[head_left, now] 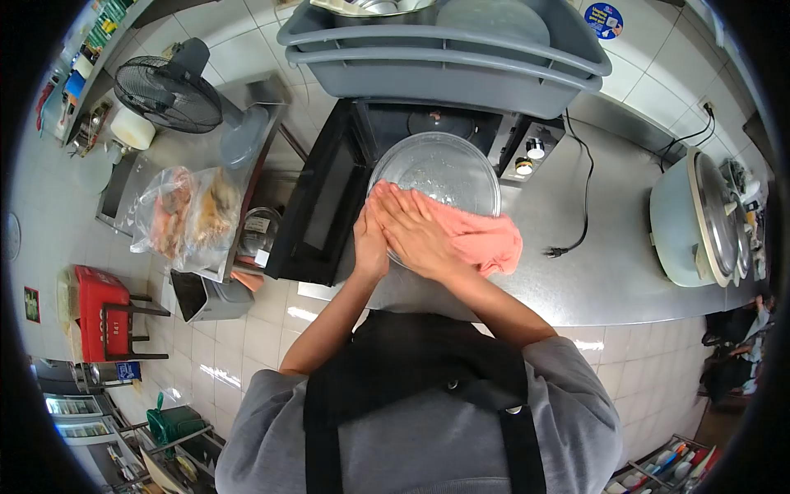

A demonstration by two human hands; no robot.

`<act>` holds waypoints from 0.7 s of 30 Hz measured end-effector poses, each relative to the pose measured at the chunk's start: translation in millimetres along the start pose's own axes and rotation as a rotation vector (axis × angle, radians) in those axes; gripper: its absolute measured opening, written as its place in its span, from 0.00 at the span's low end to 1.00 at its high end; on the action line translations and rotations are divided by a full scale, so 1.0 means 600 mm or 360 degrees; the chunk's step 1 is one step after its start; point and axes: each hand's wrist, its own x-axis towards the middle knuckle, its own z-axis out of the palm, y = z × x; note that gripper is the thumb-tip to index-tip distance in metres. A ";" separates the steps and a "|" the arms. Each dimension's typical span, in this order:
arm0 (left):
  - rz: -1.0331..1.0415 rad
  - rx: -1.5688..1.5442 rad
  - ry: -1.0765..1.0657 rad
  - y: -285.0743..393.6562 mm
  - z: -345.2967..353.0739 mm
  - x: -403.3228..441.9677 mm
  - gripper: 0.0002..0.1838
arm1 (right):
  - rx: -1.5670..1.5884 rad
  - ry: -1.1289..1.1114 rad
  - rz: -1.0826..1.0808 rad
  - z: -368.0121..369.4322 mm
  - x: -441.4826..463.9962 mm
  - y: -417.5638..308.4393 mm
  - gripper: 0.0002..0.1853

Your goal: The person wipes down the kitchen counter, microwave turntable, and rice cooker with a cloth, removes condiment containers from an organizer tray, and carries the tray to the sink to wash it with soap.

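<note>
A round clear glass plate (440,169) is in front of the open microwave (514,136), above the steel counter. At its left edge, my left hand (371,243) has its fingers together along the rim, partly covered by the other hand. My right hand (411,233) lies over a pink cloth (485,239) on the plate, its fingers extended side by side. The cloth spreads to the right across the plate's near edge. Drops or smears show on the glass.
The microwave door (321,198) stands open at the left. Grey tubs (444,62) are stacked on top. A black cord (587,198) lies on the steel counter (613,288), with a large pale cooker (679,218) at the right. Bagged food (185,214) and a fan (169,95) are at the left.
</note>
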 end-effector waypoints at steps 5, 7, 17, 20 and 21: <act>-0.0054 0.0154 0.0154 0.009 -0.006 -0.029 0.24 | -0.0578 0.0019 0.0070 -0.046 0.026 0.039 0.30; -0.0037 0.0156 0.0238 0.031 0.007 -0.030 0.24 | -0.0669 0.0174 0.0251 -0.057 0.021 0.074 0.31; 0.0037 -0.0109 0.0197 0.030 0.014 -0.011 0.24 | -0.0456 0.0053 -0.0045 -0.019 0.005 -0.041 0.33; -0.0092 0.0000 0.0162 0.057 0.019 -0.026 0.27 | -0.1044 -0.0055 0.0356 -0.090 0.080 0.020 0.34; -0.0128 0.0025 0.0168 0.068 0.022 -0.028 0.28 | -0.1048 -0.0044 0.0354 -0.094 0.062 0.037 0.34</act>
